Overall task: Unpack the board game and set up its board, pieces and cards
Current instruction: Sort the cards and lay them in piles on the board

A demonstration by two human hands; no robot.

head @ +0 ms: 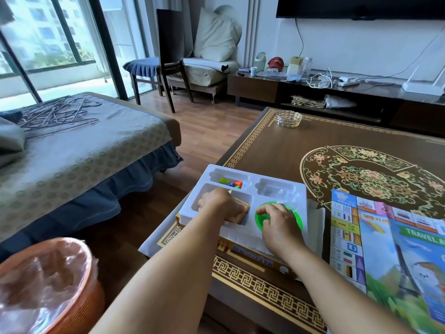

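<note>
Cards lie under my left hand, fingers curled gripping them; right hand grips green disc at 3 o'clock.

tray on box at table corner, board right of it, basket left
</note>
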